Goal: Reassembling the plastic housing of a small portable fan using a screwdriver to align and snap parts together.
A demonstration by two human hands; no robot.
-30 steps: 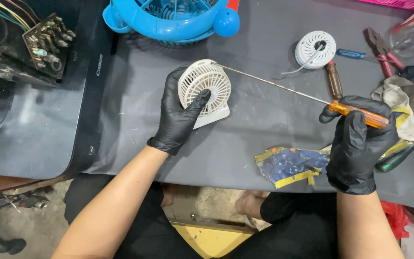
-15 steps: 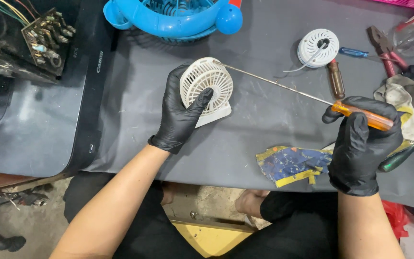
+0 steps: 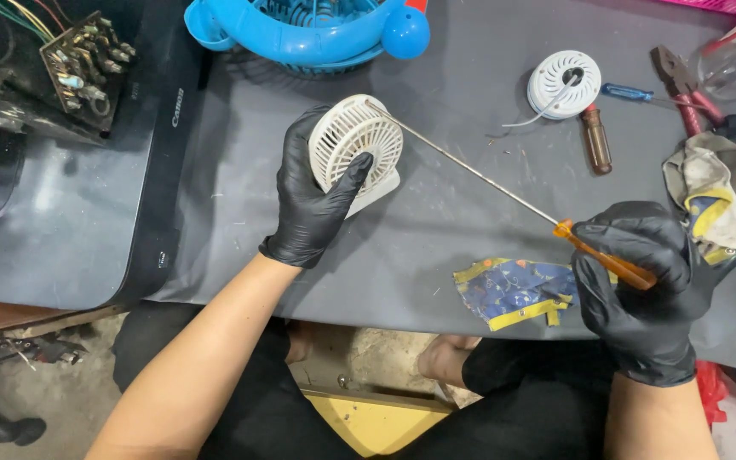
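two gloved hands are working: the left hand (image 3: 315,200) is gripping a small white fan (image 3: 356,152), light and brittle-looking, by its rim, while the right hand (image 3: 641,285) is clenching a long screwdriver (image 3: 504,194), tip at the grille.

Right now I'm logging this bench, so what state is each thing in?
white fan: tilted up on the grey mat, gripped by the left hand.
long screwdriver: held by the right hand, tip at the fan's rim.
round white grille part: lying flat, apart from the fan.
brown-handled screwdriver: lying loose.
pliers: lying loose.
blue fan: lying at the mat's far edge.
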